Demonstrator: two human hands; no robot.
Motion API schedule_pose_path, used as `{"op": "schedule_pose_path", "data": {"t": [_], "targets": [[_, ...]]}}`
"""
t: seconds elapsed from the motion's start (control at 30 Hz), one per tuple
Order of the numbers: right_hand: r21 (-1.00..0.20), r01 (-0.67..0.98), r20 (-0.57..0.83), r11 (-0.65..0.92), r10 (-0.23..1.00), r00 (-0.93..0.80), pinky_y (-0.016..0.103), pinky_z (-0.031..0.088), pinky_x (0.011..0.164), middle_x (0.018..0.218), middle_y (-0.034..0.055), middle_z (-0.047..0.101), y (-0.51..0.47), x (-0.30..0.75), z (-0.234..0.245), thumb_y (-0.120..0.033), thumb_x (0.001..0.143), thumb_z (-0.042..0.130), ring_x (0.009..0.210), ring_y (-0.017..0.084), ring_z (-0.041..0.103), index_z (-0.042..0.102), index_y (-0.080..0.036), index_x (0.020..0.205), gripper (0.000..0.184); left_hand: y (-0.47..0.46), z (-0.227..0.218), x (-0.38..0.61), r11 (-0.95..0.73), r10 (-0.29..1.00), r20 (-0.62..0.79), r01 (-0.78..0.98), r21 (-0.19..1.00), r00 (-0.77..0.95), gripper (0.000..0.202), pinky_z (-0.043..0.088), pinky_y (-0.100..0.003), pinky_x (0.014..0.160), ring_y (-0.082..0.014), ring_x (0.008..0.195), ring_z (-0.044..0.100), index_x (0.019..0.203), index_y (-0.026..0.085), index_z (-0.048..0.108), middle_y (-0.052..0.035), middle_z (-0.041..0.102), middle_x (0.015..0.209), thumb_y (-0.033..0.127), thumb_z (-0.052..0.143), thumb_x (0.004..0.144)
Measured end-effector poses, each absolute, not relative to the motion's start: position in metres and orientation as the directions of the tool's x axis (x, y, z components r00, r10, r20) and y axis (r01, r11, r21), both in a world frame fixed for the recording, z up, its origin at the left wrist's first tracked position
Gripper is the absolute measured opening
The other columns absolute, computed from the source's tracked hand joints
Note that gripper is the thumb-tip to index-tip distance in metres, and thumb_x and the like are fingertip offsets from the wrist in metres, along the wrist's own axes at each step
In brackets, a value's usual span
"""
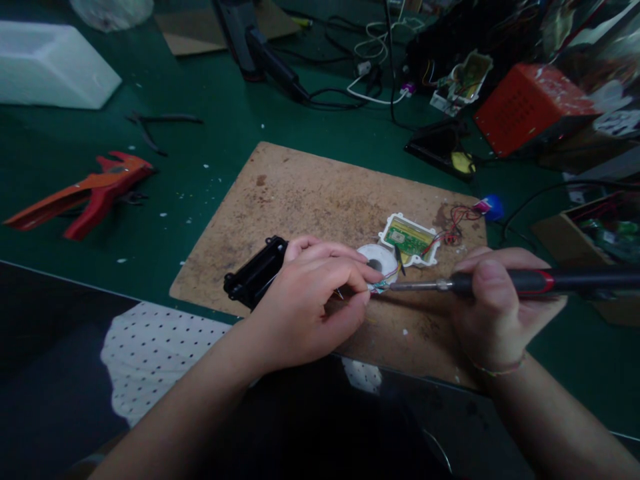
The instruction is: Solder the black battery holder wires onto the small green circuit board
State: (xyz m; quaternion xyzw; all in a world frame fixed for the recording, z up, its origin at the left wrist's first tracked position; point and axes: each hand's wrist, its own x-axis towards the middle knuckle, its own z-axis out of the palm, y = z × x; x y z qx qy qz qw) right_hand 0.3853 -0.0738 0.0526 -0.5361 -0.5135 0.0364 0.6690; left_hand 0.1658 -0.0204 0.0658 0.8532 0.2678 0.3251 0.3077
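on the green counter (210,100), a white foam block (50,63) sits at the far left. near it lie an orange-red clamp tool (85,193) and dark pliers (155,123). an orange perforated box (530,107) stands at the far right, with tangled black and white cables (370,73) to its left. a cardboard box of parts (595,230) sits at the right edge.

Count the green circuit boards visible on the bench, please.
2: one green circuit board in a white frame on the brown work board; another in an open casing at the cluttered back right. More may be hidden.
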Motion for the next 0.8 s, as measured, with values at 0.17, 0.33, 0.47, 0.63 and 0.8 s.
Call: {"op": "schedule_pose_path", "data": {"t": [0.17,0.33,0.47,0.63,0.8], "targets": [[-0.764,0.473,0.641,0.439,0.599,0.48,0.031,0.041,0.049,0.06,-0.0021,0.062,-0.0733,0.3858,0.0519,-0.041,0.081,0.074,0.052,0.012,0.053,0.067,-0.023,0.065,0.025,-0.0211,0.0657,0.1656,-0.664,0.659,0.379,0.266,0.699,0.65,0.012,0.036,-0.044,0.102,-0.0166,0.112,0.064,0.085,0.023,0.062,0.0075,0.076,0.108,0.013,0.066,0.087],[-0.762,0.474,0.645,0.442,0.586,0.49,0.031,0.038,0.048,0.059,-0.0026,0.061,-0.0725,0.3858,0.0514,-0.041,0.08,0.074,0.051,0.013,0.052,0.067,-0.024,0.065,0.024,-0.0208,0.0662,0.1653,-0.664,0.658,0.375,0.27,0.697,0.653,0.013,0.036,-0.044,0.102,-0.0168,0.111,0.064,0.084,0.023,0.062,0.0071,0.076,0.107,0.011,0.066,0.086],[-0.788,0.436,0.615,0.435,0.588,0.525,0.032,0.039,0.048,0.055,-0.0032,0.054,-0.0741,0.3866,0.0525,-0.042,0.08,0.073,0.05,0.014,0.053,0.066,-0.025,0.065,0.024,-0.0207,0.0661,0.1645,-0.663,0.656,0.373,0.265,0.701,0.656,0.013,0.036,-0.045,0.102,-0.0174,0.112,0.064,0.084,0.023,0.062,0.0063,0.076,0.108,0.011,0.066,0.085],[-0.794,0.394,0.607,0.462,0.581,0.542,0.032,0.039,0.049,0.057,-0.0032,0.054,-0.0752,0.3904,0.0538,-0.036,0.082,0.071,0.052,0.015,0.053,0.065,-0.024,0.066,0.02,-0.0207,0.0651,0.1646,-0.659,0.653,0.368,0.257,0.706,0.662,0.012,0.036,-0.045,0.103,-0.0165,0.113,0.064,0.086,0.024,0.062,0.0083,0.076,0.108,0.012,0.066,0.086],[-0.786,0.37,0.617,0.495,0.591,0.519,0.03,0.04,0.049,0.057,-0.0042,0.058,-0.0731,0.3914,0.0506,-0.031,0.08,0.071,0.052,0.013,0.055,0.067,-0.021,0.067,0.016,-0.0202,0.0653,0.1643,-0.655,0.654,0.361,0.26,0.709,0.665,0.011,0.035,-0.045,0.103,-0.0158,0.113,0.063,0.085,0.023,0.062,0.0095,0.076,0.109,0.013,0.065,0.087]]}}
